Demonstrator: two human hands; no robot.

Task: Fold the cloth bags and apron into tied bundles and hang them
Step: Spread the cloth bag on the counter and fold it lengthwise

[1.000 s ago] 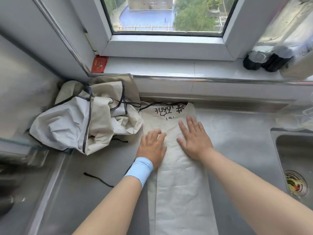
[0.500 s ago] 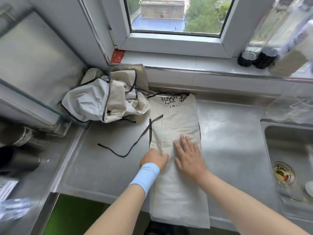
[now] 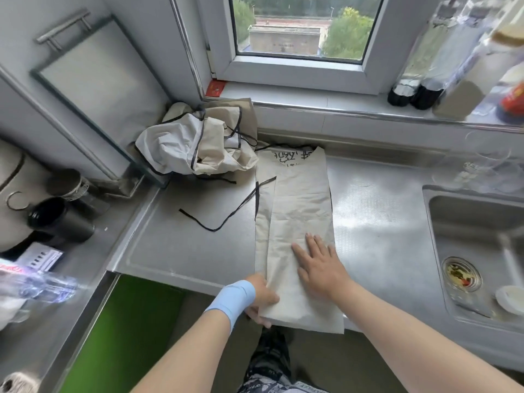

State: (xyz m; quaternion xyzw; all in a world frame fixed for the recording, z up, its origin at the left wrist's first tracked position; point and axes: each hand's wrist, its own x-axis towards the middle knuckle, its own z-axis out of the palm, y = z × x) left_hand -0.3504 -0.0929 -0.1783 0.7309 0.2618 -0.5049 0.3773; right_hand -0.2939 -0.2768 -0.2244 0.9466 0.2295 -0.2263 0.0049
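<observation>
Judged soft, limp: folded cloth [image 3: 300,199], best grasped at worktop's near edge, as by left grip [image 3: 262,296]; right grip [image 3: 320,268] released, pressing flat.

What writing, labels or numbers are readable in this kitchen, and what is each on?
"#" plus black handwritten characters, partly folded under and unclear: far end of the folded cloth.
"RE", the rest blurred: pale lettering on the clear glass at the right.
Red packet on the sill: print too small to read.
Red-labelled bottle, far right: label blurred.
</observation>
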